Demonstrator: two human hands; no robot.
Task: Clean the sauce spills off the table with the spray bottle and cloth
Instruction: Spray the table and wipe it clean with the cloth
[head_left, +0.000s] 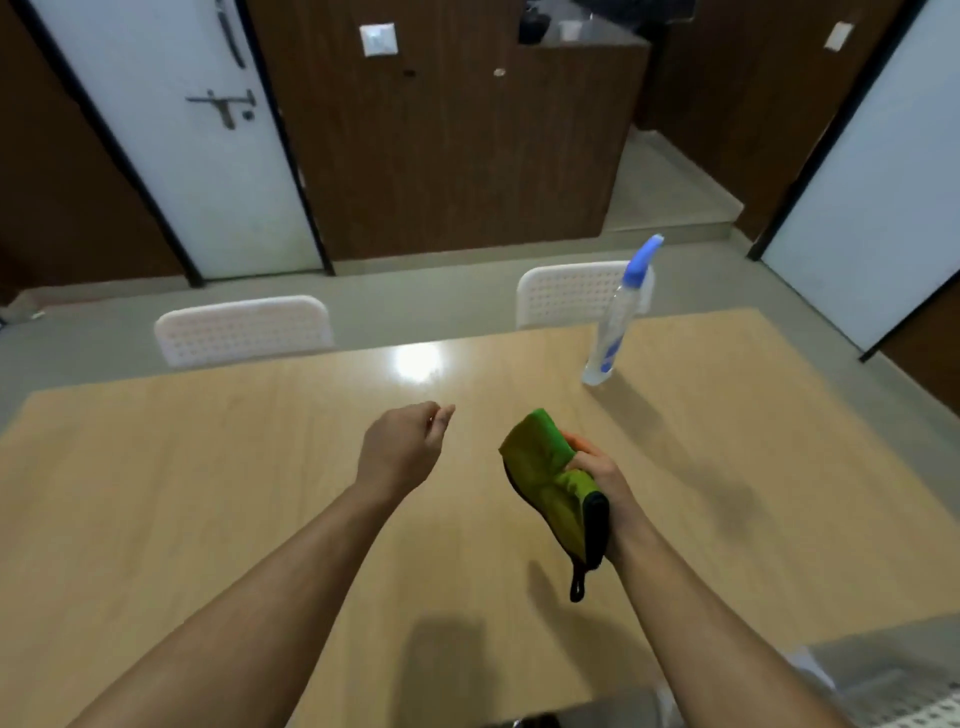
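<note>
My right hand (597, 470) grips a folded green cloth (548, 470) with a black edge and loop, held above the middle of the wooden table (208, 467). My left hand (402, 447) hovers over the table to the left of the cloth, fingers loosely curled, holding nothing. A clear spray bottle (618, 322) with a blue nozzle stands upright at the far right part of the table, apart from both hands. I see no sauce marks on the tabletop in this blurred view.
Two white perforated chairs (244, 330) (571, 293) stand behind the table's far edge. Beyond them are brown wall panels and a white door (171, 130). Another white door stands at the right. A grey surface shows at the bottom right.
</note>
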